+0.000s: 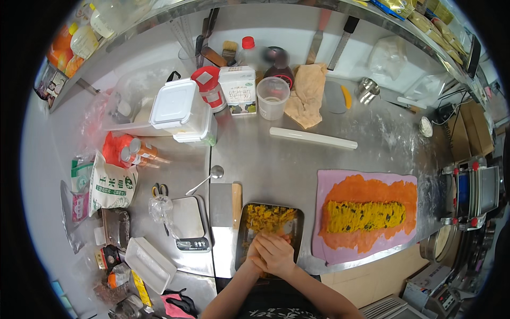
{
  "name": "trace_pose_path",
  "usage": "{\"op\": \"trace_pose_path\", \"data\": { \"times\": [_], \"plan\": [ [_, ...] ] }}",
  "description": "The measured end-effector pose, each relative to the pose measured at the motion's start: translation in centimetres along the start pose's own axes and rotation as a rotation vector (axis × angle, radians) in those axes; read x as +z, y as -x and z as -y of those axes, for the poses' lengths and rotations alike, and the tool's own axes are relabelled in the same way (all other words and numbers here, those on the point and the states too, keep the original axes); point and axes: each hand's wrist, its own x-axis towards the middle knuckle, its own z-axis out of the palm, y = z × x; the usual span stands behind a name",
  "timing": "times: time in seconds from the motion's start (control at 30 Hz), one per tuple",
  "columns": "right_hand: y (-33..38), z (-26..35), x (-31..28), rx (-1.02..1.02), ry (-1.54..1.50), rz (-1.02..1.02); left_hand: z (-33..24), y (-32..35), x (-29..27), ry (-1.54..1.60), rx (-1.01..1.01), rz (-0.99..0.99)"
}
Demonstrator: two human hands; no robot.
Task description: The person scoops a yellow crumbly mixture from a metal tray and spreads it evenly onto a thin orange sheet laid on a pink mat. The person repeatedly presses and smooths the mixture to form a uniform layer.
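The person's left hand (pixel 258 254) and right hand (pixel 280 256) are pressed together, closed around something hidden, over the near end of a metal tray (pixel 297 217). Yellow filling (pixel 268 217) lies in the tray at twelve o'clock from them; the purple dough sheet (pixel 366 212) lies at two o'clock.

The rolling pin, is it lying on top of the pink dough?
No, the white rolling pin lies on the bare steel table, apart from the pink dough sheet nearer the person.

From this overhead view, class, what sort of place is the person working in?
Probably a bakery or pastry kitchen: a steel worktable dusted with flour, a white rolling pin, a digital scale, and purple dough spread with orange and yellow filling.
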Motion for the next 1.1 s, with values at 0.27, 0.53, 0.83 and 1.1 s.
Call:
{"op": "trace_pose_path", "data": {
  "times": [0.27, 0.53, 0.83, 1.1],
  "plan": [
    [1.4, -1.1, 2.6, 0.333, -0.147, -0.077, -0.4, 0.6, -2.9, -0.169, 0.147, -0.044],
    [-2.0, 0.2, -0.8, 0.408, -0.164, -0.129, -1.7, 0.4, 5.9, -0.008, 0.015, -0.463],
    [0.6, -0.3, 2.2, -0.007, -0.093, -0.173, 0.5, 0.3, -4.2, -0.013, 0.103, -0.159],
    [0.3, -0.9, -0.2, 0.491, -0.435, -0.216, -0.2, 0.4, 4.3, -0.096, 0.135, -0.313]
  ]
}}
